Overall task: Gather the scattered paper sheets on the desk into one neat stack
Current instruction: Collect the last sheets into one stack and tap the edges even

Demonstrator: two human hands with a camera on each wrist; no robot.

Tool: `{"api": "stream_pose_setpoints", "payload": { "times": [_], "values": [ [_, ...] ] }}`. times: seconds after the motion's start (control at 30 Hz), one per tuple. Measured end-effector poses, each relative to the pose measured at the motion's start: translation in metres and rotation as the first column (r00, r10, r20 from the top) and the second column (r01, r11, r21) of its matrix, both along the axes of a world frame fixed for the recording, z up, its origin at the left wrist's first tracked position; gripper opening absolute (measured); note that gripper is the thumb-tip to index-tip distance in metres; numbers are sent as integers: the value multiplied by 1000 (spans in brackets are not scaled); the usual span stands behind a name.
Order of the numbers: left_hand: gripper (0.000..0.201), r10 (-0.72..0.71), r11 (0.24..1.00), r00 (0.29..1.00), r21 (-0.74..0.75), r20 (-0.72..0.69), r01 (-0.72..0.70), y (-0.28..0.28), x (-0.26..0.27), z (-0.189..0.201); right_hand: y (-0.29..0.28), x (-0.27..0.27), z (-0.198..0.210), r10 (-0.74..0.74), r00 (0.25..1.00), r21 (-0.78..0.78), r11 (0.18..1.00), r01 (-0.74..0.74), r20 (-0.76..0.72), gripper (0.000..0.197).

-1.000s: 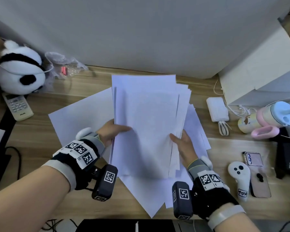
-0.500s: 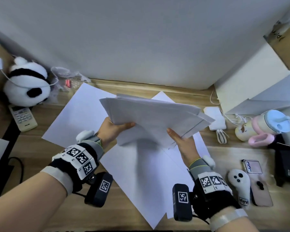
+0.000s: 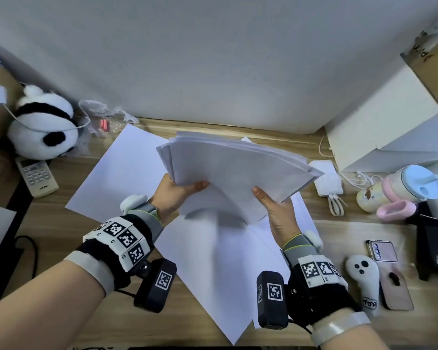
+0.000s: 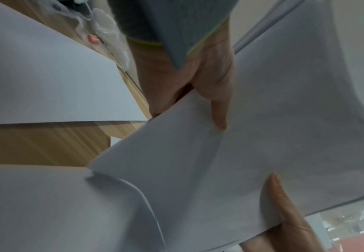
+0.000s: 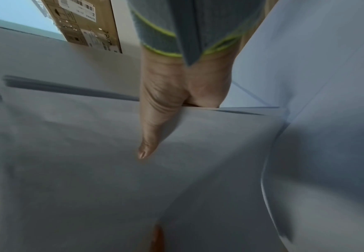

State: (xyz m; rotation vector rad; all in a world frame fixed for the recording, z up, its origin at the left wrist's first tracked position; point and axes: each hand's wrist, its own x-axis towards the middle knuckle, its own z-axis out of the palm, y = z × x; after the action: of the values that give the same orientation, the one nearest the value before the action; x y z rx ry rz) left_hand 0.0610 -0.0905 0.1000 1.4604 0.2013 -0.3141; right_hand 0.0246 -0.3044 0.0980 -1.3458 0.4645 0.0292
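Note:
A bundle of white paper sheets (image 3: 235,170) is held up above the wooden desk, its edges fanned and uneven. My left hand (image 3: 180,193) grips its near left edge, thumb on top (image 4: 218,109). My right hand (image 3: 273,208) grips the near right edge, thumb on top (image 5: 153,136), fingers hidden below. Loose white sheets still lie flat on the desk: one large sheet (image 3: 116,178) at the left and overlapping sheets (image 3: 228,274) below the bundle, towards the front edge.
A panda plush (image 3: 43,127) and a remote (image 3: 37,176) sit at the left. At the right are a white power bank (image 3: 328,178), a pink cup (image 3: 410,188), a white controller (image 3: 363,276), phones (image 3: 390,274) and a white box (image 3: 390,127).
Both hands have lifted the bundle off the desk and tipped it from flat to nearly edge-on, baring the loose sheets underneath. The head view has tilted up.

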Motion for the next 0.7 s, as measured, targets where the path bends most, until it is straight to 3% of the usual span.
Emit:
{"api": "stream_pose_setpoints", "payload": {
  "times": [0.13,0.3,0.37,0.43,0.47,0.7],
  "values": [
    [29,-21,998,1000,64,12,20,7,6,-3,0,3,14,-9,999,-9,1000,10,52,19],
    [31,-32,993,999,113,-24,34,9,11,-6,2,20,50,-72,974,-17,997,78,216,54],
    [29,-33,991,999,129,-30,36,8,12,-4,5,28,65,-142,949,-7,989,150,282,47],
    [28,-41,991,999,123,-35,45,7,11,-2,8,36,78,-211,916,-42,970,239,340,20],
    [29,-47,992,998,119,-37,51,7,10,-2,9,40,83,-234,904,-73,958,277,358,17],
    [23,-53,991,996,123,-69,61,5,3,-1,9,50,80,-260,909,-205,919,337,326,15]
  ]
}}
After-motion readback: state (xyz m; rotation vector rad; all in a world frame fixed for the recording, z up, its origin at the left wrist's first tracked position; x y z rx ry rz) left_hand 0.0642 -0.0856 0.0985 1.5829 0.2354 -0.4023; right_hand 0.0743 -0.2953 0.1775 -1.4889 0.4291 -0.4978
